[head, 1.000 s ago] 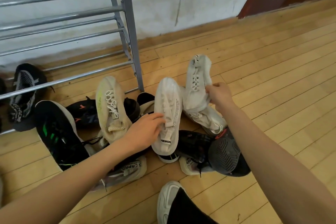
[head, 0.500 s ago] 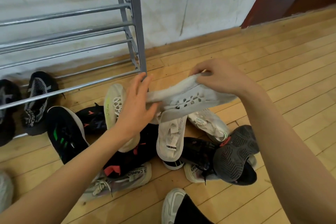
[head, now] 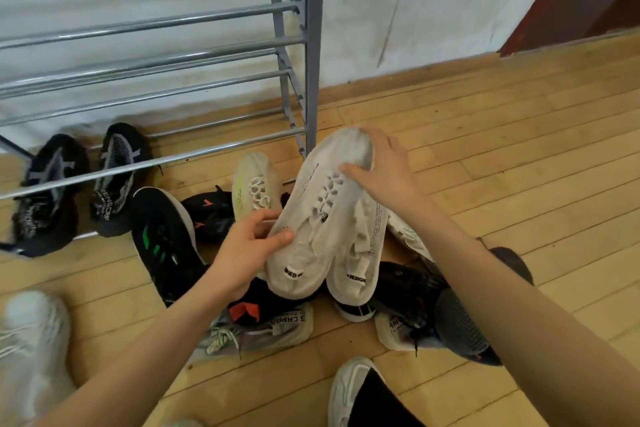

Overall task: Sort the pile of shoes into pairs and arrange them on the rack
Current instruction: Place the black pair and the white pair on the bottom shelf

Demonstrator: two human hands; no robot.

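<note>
Swings held white sneaker (head: 322,204) from crosswise to toe-away, heel toward body, versus half a second back. Shifts left hand (head: 249,253) from flat against one end to heel side. Grips collar near heel with left hand, thumb on top, fingers curled under. Wraps right hand (head: 379,166) over toe box, thumb on lace holes, fingers round tip. Holds sneaker tilted over pile, pressed side by side with matching white sneaker (head: 360,253) lying on pile under right forearm. Same DESIGN heel tabs on both, so probably lined up to confirm match and gather as pair.

Works just in front of grey metal rack (head: 313,45), near its right post, over wooden floor (head: 519,149). Shows black knit sneakers (head: 117,173) paired at lowest tier, left; cannot tell whether on bars or floor.

Leaves unsorted: black sneaker with green stripes (head: 162,239), cream sneaker with neon-yellow side (head: 252,184), black shoe with orange marks (head: 207,215), grey lettered sneaker (head: 270,326), dark sole-up shoe (head: 460,326).

Next move likely needs one grip across both white heels, then lift to a rack tier.
</note>
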